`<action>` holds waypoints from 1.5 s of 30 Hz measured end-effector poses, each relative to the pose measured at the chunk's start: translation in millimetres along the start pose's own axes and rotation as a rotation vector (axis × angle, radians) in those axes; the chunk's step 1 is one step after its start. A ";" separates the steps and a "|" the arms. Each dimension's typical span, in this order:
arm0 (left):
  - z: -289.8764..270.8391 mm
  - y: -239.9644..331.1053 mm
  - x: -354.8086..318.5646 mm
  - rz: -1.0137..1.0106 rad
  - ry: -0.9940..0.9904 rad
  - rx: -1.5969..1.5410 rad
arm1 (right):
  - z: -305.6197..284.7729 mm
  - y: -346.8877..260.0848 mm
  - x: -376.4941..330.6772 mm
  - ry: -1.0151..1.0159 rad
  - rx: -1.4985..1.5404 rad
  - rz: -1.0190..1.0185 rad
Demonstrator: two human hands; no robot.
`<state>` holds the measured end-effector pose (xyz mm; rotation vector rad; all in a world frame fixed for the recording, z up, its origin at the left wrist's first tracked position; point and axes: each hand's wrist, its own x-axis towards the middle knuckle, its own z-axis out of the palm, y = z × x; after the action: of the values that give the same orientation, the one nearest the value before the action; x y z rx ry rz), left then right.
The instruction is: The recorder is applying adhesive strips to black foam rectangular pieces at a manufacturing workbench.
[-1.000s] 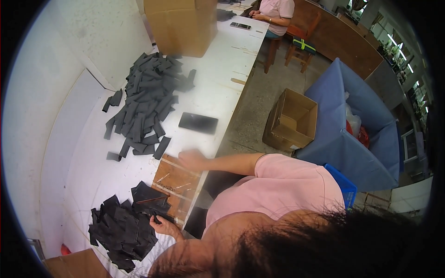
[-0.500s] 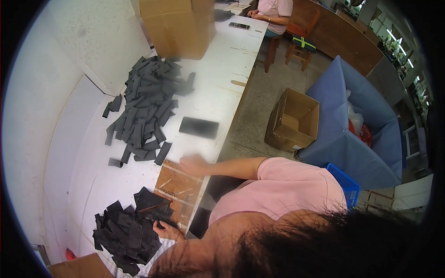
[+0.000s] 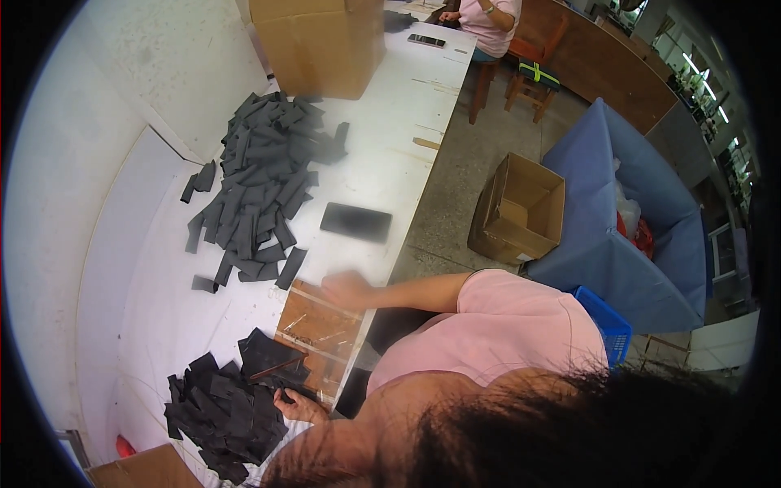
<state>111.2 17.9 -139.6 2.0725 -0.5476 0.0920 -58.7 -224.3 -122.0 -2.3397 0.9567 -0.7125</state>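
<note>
My left hand (image 3: 301, 405) is at the near edge of a heap of flat black pieces (image 3: 220, 415), its fingers curled on the edge of a black piece. Beside it, a thin brown stick (image 3: 278, 368) lies across a larger black sheet (image 3: 264, 350). My right hand (image 3: 346, 290) is blurred, rounded like a fist, over the far end of a brown wooden board (image 3: 317, 325) with clear tape strips. Whatever it may hold is hidden. Beyond it is a big pile of dark grey folded strips (image 3: 260, 179).
A dark phone-shaped slab (image 3: 355, 222) lies on the white table (image 3: 390, 154). A tall carton (image 3: 321, 49) stands behind the pile. On the floor are an open carton (image 3: 521, 207) and a large blue fabric bin (image 3: 602, 220). Another person (image 3: 488, 24) sits at the table's far end.
The view has shifted slightly. My right hand stays over the board's far end, and my left hand stays by the black heap. The other person has raised a hand.
</note>
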 end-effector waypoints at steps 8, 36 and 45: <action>1.6 -0.3 -2.2 0.013 -0.009 -0.132 | 2.1 1.8 -1.5 0.027 -0.010 -0.022; 1.1 2.6 -3.4 0.054 0.035 -0.177 | 3.5 5.1 -3.2 0.010 -0.021 0.000; -2.3 -6.8 -4.3 0.009 0.075 -0.232 | 5.8 2.1 -2.1 0.061 0.038 -0.039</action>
<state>110.5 24.3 -145.0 1.8337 -0.4978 0.1059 -57.3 -222.6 -128.1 -2.3214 0.9172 -0.8143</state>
